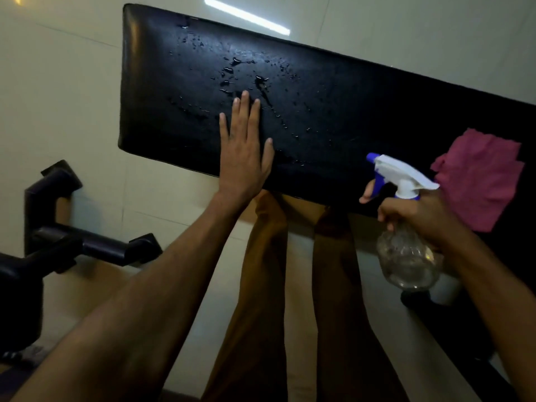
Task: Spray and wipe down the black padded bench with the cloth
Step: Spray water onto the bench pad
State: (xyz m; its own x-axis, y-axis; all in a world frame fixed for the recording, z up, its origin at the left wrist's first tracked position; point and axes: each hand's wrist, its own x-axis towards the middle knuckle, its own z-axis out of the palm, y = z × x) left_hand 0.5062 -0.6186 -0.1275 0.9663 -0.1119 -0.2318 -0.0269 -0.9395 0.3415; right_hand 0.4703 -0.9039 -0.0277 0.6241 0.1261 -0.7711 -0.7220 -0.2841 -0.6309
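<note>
The black padded bench (333, 100) runs across the upper part of the head view, its left half dotted with water droplets. My left hand (243, 149) lies flat on the pad near the front edge, fingers spread, holding nothing. My right hand (420, 219) grips the neck of a clear spray bottle (406, 256) with a white and blue trigger head, held just in front of the bench; one finger is on the trigger and the nozzle points left. A pink cloth (478, 175) lies crumpled on the bench at the right, untouched.
A black metal frame with tube legs (72, 242) stands on the pale tiled floor (58, 97) at the left. My legs in brown trousers (261, 300) are right against the bench's front edge. A strip light is reflected in the floor beyond the bench.
</note>
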